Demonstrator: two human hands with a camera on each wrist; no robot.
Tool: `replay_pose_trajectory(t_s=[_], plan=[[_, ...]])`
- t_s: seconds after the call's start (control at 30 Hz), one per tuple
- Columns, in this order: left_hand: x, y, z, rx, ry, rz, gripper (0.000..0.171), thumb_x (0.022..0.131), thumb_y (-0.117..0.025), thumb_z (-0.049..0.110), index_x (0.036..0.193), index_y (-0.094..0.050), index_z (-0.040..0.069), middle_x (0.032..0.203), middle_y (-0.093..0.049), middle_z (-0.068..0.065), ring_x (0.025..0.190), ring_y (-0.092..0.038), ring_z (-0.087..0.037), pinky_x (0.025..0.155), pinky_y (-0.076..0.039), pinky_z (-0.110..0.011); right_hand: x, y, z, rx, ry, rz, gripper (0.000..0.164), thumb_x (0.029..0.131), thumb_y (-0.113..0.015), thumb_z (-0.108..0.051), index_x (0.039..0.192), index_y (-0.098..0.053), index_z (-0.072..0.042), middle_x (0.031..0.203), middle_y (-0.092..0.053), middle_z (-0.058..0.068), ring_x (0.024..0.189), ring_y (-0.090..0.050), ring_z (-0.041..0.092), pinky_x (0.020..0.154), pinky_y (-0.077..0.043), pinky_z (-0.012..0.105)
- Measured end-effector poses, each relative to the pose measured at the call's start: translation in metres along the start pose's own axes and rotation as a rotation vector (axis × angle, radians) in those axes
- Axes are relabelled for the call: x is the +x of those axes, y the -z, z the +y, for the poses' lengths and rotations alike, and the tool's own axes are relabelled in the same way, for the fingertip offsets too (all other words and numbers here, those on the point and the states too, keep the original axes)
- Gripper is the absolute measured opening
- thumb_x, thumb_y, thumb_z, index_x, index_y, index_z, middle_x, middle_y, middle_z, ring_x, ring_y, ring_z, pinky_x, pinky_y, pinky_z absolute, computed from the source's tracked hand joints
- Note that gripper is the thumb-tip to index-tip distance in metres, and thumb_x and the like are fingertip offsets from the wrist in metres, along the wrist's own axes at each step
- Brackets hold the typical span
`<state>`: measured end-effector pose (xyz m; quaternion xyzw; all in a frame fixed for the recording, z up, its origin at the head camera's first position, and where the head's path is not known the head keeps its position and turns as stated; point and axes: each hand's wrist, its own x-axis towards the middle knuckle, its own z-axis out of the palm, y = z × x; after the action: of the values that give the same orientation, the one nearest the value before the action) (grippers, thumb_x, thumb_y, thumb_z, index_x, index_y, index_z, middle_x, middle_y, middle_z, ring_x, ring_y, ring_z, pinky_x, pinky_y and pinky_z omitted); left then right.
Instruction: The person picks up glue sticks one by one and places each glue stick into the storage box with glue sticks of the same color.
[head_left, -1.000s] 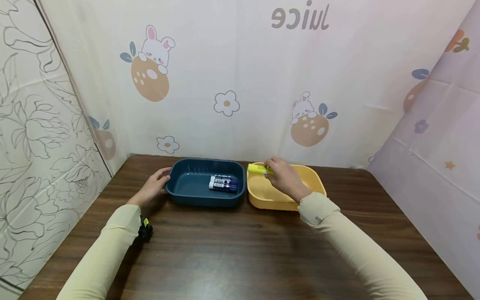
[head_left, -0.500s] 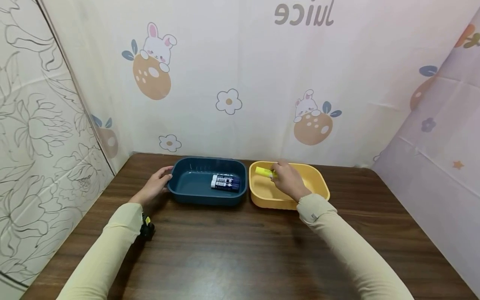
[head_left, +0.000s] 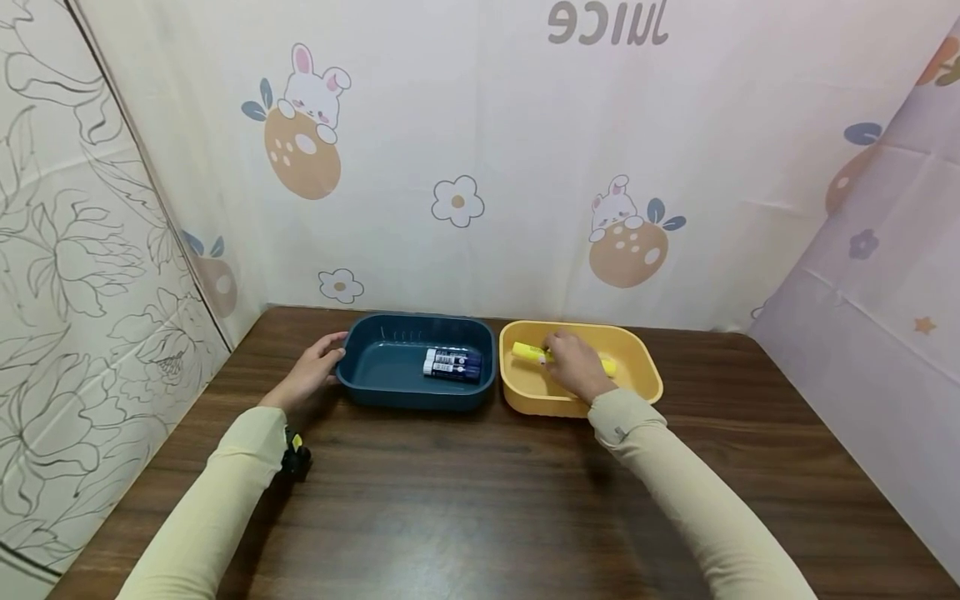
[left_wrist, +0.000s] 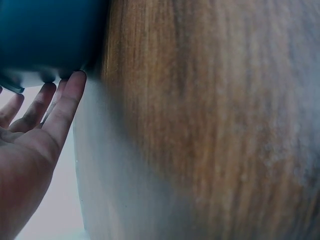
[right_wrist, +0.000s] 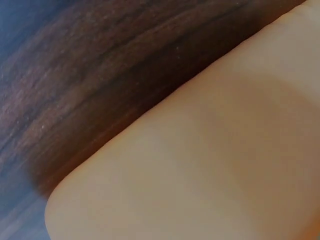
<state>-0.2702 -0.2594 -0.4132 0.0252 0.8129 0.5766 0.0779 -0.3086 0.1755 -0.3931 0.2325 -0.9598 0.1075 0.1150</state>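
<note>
My right hand (head_left: 576, 363) reaches down into the yellow tray (head_left: 648, 385) and pinches a bright yellow highlighter (head_left: 529, 353), whose left end sticks out past the fingers. Another bit of bright yellow (head_left: 609, 367) shows at the hand's right side, the rest hidden under it. My left hand (head_left: 309, 372) is at the left end of the dark blue tray (head_left: 401, 398). In the left wrist view its straight fingers (left_wrist: 64, 107) touch the tray's outer wall. Two stubby dark-blue tubes with white ends (head_left: 452, 365) lie side by side in the blue tray's right half.
Both trays stand nearly side by side at the back of the dark wooden table (head_left: 450, 500), close to a printed curtain (head_left: 397, 125). A black device (head_left: 296, 458) sits at the left wrist. In the right wrist view the yellow tray's outer wall (right_wrist: 165, 175) fills much of the picture.
The right hand has moved a little right and lowered the highlighter from the yellow tray's left rim down into the tray. The left hand stays at the blue tray.
</note>
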Motion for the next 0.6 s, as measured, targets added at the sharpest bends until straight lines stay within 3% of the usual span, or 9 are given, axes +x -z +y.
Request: replay_pose_trajectory(t_s=[0.6], plan=[[0.0034,0.0005,-0.0047,0.005,-0.007,0.006,0.051,0.104,-0.032,0.023,0.15,-0.021,0.004,0.148,-0.026,-0.027,0.124,-0.041,-0.042,0.096,-0.044,-0.049,0.0017,-0.0105,0.0018,-0.009,-0.05,-0.099,0.024,0.076,-0.078,-0.003,0.097,-0.068,0.002,0.092,-0.063,0.013,0.084,-0.061,0.029,0.071,-0.053,0.042]])
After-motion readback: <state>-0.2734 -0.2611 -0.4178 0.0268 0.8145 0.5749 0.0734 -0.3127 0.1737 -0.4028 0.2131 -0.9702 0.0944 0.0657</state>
